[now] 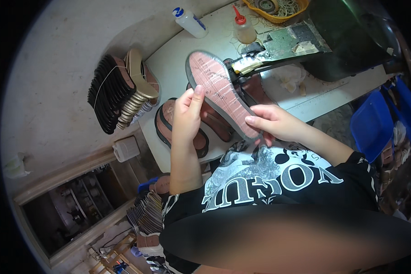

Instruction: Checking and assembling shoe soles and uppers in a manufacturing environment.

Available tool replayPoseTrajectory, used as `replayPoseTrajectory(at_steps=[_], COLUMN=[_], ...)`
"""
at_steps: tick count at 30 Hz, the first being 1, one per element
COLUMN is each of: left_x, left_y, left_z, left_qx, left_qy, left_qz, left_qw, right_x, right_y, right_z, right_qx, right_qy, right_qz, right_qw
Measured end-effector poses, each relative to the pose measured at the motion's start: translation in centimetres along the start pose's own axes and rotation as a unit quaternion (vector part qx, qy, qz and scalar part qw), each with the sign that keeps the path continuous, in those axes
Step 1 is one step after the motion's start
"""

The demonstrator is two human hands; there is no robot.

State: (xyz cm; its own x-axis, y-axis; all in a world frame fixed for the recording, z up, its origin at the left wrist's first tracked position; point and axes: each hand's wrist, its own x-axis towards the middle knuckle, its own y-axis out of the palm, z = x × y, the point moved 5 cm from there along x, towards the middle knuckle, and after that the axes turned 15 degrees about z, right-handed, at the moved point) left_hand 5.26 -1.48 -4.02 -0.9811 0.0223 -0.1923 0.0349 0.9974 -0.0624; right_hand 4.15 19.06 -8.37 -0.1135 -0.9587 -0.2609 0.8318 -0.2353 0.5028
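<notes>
shirt [269,180] nearest; pink sole [220,91] slants far-left to near-right, left grip [190,104] pinching its side, right grip [276,122] its near end.

1. I counted one left hand [187,107] and one right hand [271,122], two altogether.
2. There was one raised pink sole [219,89].
3. Bottles numbered two: a white bottle [190,23], a red-tipped bottle [245,33].
4. There was one yellow basket [278,18].
5. Tied stacks came to two: a black stack [107,93], a tan stack [139,86].
6. I saw one white container [126,150].
</notes>
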Motion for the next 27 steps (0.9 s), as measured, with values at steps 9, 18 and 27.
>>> replayPoseTrajectory(at_steps=[9, 18, 27], left_x=[-8.1, -9.0, -9.9], left_y=[-3.5, -4.5, -6.5], left_z=[10.1, 8.4, 9.0], left_qx=[0.622, 0.453, 0.475], left_qy=[-0.197, -0.030, -0.088], left_qz=[-0.183, -0.348, -0.322], left_qw=[0.735, 0.820, 0.814], right_x=[1.6, 5.3, 4.7], right_y=[-0.6, -1.6, 0.1], right_z=[2.5, -2.0, 0.1], right_qx=[-0.463, -0.502, -0.484], right_qy=[0.077, 0.002, -0.003], right_qz=[-0.115, -0.135, -0.058], right_qw=[0.875, 0.854, 0.873])
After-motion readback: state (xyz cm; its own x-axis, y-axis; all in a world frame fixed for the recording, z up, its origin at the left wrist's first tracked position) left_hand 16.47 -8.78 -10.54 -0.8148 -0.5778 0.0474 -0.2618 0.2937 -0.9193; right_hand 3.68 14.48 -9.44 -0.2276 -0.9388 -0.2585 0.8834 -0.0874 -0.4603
